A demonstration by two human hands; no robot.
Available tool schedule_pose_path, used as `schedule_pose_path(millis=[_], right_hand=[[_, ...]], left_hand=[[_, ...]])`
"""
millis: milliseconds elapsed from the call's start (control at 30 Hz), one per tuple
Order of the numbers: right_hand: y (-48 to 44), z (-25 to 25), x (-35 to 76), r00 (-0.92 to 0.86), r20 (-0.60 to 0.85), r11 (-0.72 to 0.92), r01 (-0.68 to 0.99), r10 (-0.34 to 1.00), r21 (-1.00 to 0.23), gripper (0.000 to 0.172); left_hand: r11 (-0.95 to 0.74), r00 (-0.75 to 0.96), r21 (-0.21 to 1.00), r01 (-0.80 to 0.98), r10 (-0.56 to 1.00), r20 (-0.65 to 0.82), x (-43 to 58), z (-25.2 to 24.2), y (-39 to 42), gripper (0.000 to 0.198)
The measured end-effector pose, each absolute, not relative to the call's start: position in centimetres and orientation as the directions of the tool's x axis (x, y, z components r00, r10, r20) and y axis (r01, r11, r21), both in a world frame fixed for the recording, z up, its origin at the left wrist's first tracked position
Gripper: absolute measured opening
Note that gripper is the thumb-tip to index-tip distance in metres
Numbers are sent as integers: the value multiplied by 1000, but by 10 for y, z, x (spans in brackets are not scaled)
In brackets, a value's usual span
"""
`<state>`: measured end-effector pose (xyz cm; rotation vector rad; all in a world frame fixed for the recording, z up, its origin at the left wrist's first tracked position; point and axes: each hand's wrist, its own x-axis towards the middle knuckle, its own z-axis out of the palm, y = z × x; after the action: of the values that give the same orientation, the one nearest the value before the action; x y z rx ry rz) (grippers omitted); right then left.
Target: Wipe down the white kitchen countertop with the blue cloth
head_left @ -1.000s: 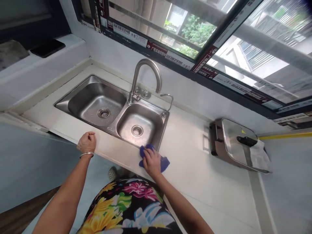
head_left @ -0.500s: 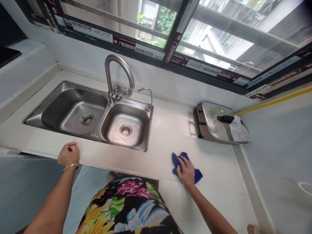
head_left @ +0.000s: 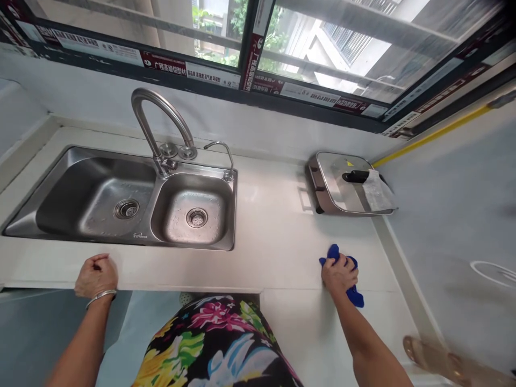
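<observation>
A blue cloth (head_left: 355, 297) is gripped in the bent fingers of the right hand (head_left: 341, 273) on a pale bench (head_left: 278, 236), well to the right of a double-bowl steel sink (head_left: 92, 183). The left hand (head_left: 97, 276), its fingers curled into a loose fist, is rested at the bench's front edge before the sink's left bowl; a silver bracelet (head_left: 100, 296) is worn at the wrist. Behind the cloth, a glass-lidded cooker (head_left: 342, 194) is set near the wall, its lid partly covered by a whitish sheet (head_left: 378, 191).
</observation>
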<state>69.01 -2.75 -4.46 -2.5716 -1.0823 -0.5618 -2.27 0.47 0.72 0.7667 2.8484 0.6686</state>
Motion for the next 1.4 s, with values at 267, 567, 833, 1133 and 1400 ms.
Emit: schedule_pose_path(millis=[267, 567, 833, 1133, 1400], right_hand=[[49, -45, 650, 722, 444, -762, 635, 530, -124, 46], [165, -36, 537, 480, 324, -476, 874, 816, -96, 50], [170, -22, 413, 78, 222, -57, 993, 972, -103, 56], [78, -14, 395, -389, 175, 413, 900, 905, -141, 41], [-17, -19, 438, -441, 274, 500, 842, 855, -204, 51]], left_hand=[[789, -881, 437, 431, 472, 17, -23, 5, 5, 42], [794, -881, 436, 424, 473, -5, -23, 8, 4, 40], [786, -887, 462, 411, 462, 2, -24, 5, 0, 37], [766, -876, 492, 414, 481, -13, -18, 15, -2, 39], [742, -853, 496, 450, 521, -6, -18, 15, -5, 37]])
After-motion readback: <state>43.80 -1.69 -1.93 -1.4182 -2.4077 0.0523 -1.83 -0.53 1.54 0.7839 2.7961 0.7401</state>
